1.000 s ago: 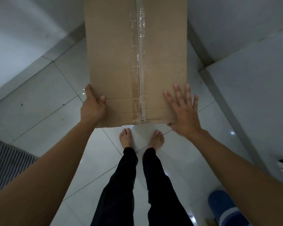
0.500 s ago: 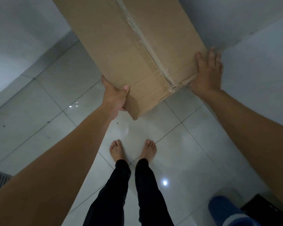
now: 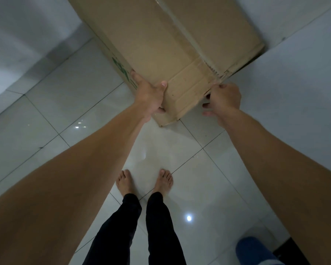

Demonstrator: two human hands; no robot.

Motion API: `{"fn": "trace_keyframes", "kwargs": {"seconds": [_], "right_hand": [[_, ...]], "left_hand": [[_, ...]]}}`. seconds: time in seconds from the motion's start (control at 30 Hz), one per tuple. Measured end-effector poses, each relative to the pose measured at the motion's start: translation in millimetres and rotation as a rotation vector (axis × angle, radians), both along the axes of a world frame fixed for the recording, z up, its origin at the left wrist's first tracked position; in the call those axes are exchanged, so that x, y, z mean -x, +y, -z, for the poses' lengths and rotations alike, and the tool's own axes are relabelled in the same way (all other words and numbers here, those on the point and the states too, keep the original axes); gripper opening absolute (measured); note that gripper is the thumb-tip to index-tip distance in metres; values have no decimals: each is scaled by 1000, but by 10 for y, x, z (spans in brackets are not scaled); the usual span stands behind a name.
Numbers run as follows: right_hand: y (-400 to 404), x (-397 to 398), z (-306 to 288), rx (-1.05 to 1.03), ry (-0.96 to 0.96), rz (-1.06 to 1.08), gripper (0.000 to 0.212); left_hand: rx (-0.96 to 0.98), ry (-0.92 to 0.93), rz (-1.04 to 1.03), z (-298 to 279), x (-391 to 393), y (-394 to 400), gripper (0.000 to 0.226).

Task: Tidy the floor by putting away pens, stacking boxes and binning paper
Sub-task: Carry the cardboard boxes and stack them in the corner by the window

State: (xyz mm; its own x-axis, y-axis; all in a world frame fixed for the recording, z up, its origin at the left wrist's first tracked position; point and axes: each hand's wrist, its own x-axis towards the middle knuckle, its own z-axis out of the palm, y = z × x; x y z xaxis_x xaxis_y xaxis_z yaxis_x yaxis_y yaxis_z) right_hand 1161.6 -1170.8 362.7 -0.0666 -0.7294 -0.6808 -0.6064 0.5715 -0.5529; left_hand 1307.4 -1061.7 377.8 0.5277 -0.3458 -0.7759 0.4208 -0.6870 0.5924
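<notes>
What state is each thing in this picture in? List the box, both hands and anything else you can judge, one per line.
Cardboard box: taped shut, tilted, held up off the floor.
Left hand: grips the box's near left corner, thumb on top.
Right hand: fingers curled at the box's near right edge.
Tiled floor: glossy, reflecting lights.
Blue object: cut off at the bottom edge, state unclear.

A big cardboard box fills the upper middle of the frame, blocking that whole stretch. Its far right corner sits against the white wall at upper right, with only a dark sliver between. The left hand and right hand occupy the box's near end. Open tiled floor lies at the left and centre, broken by two bare feet. A blue object takes up the lower right corner.
</notes>
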Motion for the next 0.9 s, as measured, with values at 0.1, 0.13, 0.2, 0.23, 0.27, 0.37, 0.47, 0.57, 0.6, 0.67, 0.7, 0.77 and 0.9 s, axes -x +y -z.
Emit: {"fn": "trace_keyframes", "kwargs": {"seconds": [0.1,0.13,0.2,0.23,0.27,0.37,0.47,0.57,0.6,0.67,0.7,0.77,0.9], "right_hand": [[-24,87,-32,2,50,-125,27],[17,109,-63,-12,46,-156,29],[146,152,-137,-65,12,-196,30],[225,179,-164,-92,1,-225,29],[306,208,-177,-116,-3,-262,28],[580,301,-274,-162,-32,-338,20],[839,326,-465,-168,-38,-362,14],[1110,342,-796,-155,-54,-348,14],[1222,343,-931,-163,-77,-334,13],[1444,340,-1175,-181,-131,-305,14],[1577,357,-1310,-188,-157,-294,17],[1871,418,-1597,-190,-198,-276,22],[2350,610,-1959,-183,-232,-261,23]], "left_hand": [[-16,-15,20,14,3,-154,95],[-20,-8,32,17,-5,-149,96],[-24,16,38,31,-39,-113,99],[-27,27,32,20,-57,-90,100],[-43,28,28,10,-76,-77,99],[-75,-74,76,-29,-86,38,80],[-133,-218,292,-187,-33,324,57],[-159,-320,493,-586,128,667,50],[-158,-363,540,-774,199,806,48],[-141,-461,626,-1115,327,1059,47],[-129,-491,671,-1290,393,1201,47],[-126,-510,753,-1564,511,1475,46],[-132,-518,830,-1874,731,1829,42]]}}
